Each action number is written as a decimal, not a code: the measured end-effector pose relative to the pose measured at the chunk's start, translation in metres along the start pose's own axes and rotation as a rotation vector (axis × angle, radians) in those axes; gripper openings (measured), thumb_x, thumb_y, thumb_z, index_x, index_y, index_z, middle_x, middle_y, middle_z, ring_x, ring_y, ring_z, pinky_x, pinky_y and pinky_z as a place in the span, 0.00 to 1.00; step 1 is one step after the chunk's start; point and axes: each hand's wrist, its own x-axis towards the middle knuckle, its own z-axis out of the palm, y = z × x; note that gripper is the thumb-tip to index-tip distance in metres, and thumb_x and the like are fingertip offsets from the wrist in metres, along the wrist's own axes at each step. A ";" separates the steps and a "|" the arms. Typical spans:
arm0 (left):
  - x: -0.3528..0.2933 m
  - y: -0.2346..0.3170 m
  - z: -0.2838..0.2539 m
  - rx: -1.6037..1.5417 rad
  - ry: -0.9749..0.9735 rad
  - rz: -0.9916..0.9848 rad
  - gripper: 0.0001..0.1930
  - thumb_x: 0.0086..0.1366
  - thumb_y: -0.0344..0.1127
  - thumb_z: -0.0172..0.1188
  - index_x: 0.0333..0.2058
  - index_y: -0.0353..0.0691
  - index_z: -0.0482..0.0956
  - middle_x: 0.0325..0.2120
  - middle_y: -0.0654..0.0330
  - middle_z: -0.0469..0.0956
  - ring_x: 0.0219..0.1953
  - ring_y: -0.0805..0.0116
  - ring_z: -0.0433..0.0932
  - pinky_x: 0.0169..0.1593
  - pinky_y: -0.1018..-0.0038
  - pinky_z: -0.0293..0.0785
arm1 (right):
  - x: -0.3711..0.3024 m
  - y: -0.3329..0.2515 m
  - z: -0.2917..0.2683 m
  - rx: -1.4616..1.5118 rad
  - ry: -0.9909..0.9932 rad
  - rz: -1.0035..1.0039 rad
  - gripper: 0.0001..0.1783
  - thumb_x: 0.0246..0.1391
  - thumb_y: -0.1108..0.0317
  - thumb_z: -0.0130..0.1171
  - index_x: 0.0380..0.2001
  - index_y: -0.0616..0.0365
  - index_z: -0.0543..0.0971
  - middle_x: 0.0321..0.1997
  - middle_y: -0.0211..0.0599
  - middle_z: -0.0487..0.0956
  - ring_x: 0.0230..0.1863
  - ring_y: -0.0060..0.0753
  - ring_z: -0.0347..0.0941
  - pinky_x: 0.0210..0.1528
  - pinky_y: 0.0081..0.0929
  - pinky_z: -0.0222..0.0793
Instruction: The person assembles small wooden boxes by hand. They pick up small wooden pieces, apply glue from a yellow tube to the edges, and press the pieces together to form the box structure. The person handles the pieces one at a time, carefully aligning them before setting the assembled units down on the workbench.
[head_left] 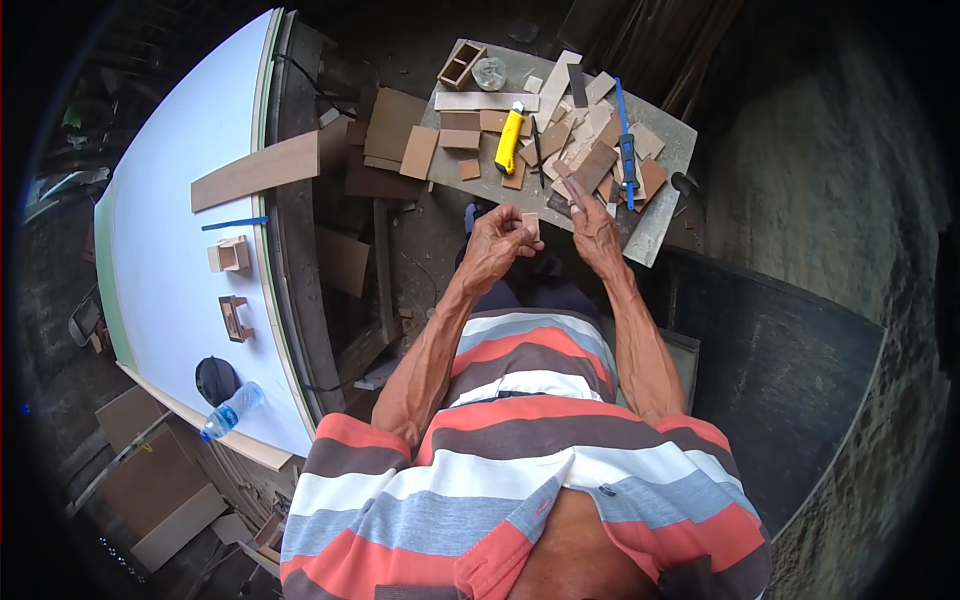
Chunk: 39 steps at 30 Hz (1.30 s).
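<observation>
Left hand has a small wood piece pinched between thumb and fingers, just off the near edge of the worktable — piece sits in front of the torso, between the two hands. Right hand is at the same edge, fingers straight and close together, pointing at the pile; can't tell if it grips anything.

On the worktable: pile of thin wood offcuts, loosely overlapping. Yellow cutter lies left of the pile, dark pen-like stick just beside it. Blue bar with a slider lies across the right side of the pile. Far left corner: two-compartment wooden box, clear round container right beside it.

Left side, separate: big white panel — carries a long brown board overhanging its edge, a blue strip, a pale wooden frame, a darker wooden frame, and a clear bottle on its side touching or near a black round item.
</observation>
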 end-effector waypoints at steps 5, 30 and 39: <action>0.021 0.009 -0.040 0.040 0.033 -0.002 0.06 0.62 0.29 0.58 0.36 0.35 0.74 0.26 0.61 0.77 0.30 0.73 0.80 0.33 0.80 0.76 | 0.038 0.054 0.015 -0.298 0.017 0.141 0.24 0.63 0.60 0.41 0.62 0.47 0.64 0.53 0.47 0.77 0.52 0.54 0.74 0.50 0.46 0.70; 0.167 0.094 -0.145 0.994 0.049 0.413 0.07 0.53 0.29 0.61 0.27 0.32 0.74 0.57 0.45 0.69 0.55 0.45 0.72 0.57 0.59 0.67 | 0.220 -0.044 0.085 -0.161 0.191 0.525 0.11 0.54 0.61 0.54 0.34 0.57 0.77 0.31 0.47 0.81 0.37 0.52 0.79 0.39 0.41 0.73; 0.191 0.096 -0.132 1.073 0.005 0.318 0.08 0.53 0.31 0.61 0.27 0.31 0.77 0.60 0.48 0.66 0.55 0.45 0.72 0.58 0.60 0.67 | 0.179 0.011 0.063 0.044 0.345 0.501 0.14 0.52 0.66 0.50 0.38 0.59 0.79 0.31 0.47 0.81 0.35 0.45 0.79 0.38 0.36 0.73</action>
